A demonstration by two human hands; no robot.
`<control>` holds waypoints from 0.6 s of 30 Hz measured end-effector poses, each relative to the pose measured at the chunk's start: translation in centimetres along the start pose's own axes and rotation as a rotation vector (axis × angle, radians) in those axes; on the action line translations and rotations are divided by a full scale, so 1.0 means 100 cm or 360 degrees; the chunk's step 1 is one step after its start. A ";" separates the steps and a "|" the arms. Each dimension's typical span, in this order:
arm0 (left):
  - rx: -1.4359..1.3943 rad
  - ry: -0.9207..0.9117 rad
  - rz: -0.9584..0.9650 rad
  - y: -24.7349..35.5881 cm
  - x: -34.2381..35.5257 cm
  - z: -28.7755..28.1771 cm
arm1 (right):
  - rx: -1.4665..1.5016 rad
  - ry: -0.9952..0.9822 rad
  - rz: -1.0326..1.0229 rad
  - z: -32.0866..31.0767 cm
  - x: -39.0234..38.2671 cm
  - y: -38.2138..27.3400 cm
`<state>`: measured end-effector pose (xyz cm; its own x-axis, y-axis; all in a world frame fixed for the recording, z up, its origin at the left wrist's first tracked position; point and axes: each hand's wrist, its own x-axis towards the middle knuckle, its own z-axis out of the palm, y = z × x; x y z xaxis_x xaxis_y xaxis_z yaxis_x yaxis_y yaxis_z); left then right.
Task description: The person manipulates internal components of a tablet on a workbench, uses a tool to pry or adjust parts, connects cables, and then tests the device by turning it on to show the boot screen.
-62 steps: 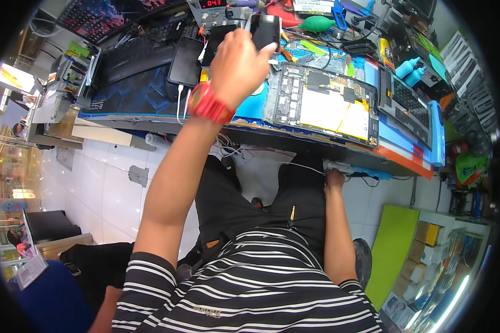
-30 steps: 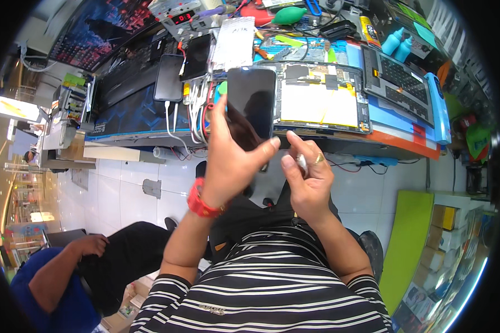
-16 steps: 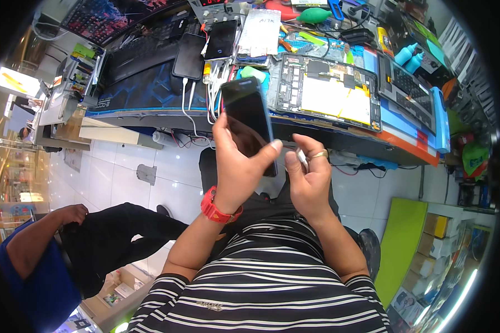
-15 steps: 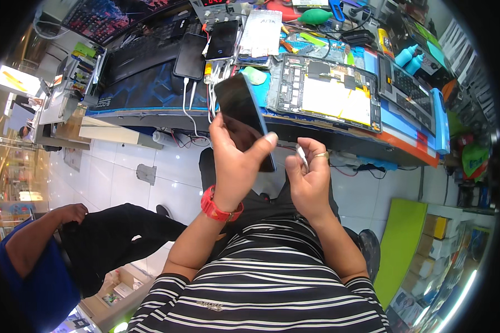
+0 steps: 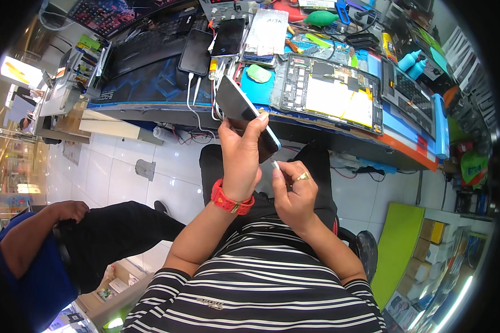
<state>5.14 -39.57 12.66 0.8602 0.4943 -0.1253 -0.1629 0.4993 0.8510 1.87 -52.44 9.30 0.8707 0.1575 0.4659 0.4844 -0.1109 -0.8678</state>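
Slanting phone (image 5: 236, 104), long axis upper-left to lower-right, in left hand (image 5: 241, 152)

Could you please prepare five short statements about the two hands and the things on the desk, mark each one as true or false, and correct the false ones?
1. The left hand holds a dark phone. True.
2. The red watch is on the right wrist. False: the red watch is on the left wrist.
3. The right hand pinches a small white piece near the lower end of the phone. True.
4. The opened tablet lies with its screen facing up. False: the inner parts of the opened tablet face up.
5. The green bulb-shaped thing lies farther from the person than the opened tablet. True.
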 end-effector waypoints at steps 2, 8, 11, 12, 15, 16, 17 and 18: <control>0.0005 0.0017 0.0008 0.000 -0.002 0.002 | -0.0001 -0.0003 0.0011 0.001 0.000 0.002; 0.0345 0.0094 0.0326 -0.011 -0.009 0.004 | -0.0034 -0.0046 0.0078 -0.001 -0.004 0.006; 0.0595 0.0015 0.0385 -0.012 -0.017 0.007 | 0.0006 -0.0027 0.0109 0.002 -0.011 0.014; 0.0591 0.0024 0.0387 -0.015 -0.017 0.006 | 0.0077 0.0002 0.0153 0.002 -0.014 0.016; 0.0546 -0.0032 0.0390 -0.007 -0.020 0.012 | 0.0234 -0.0243 0.0441 -0.006 -0.017 0.021; 0.0544 -0.0025 0.0393 -0.008 -0.020 0.010 | 0.0234 -0.0250 0.0439 -0.007 -0.014 0.019; 0.0670 -0.0027 0.0470 -0.011 -0.019 0.008 | 0.0301 -0.0160 0.0426 -0.007 -0.009 0.014; 0.0797 -0.0029 0.0547 -0.015 -0.018 0.005 | 0.0368 -0.0069 0.0414 -0.007 -0.006 0.012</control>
<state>4.05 -41.58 11.90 0.8076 0.5533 0.2041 -0.1895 -0.0842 0.9783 1.98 -53.36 8.13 0.9556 0.1954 0.2205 0.2104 0.0717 -0.9750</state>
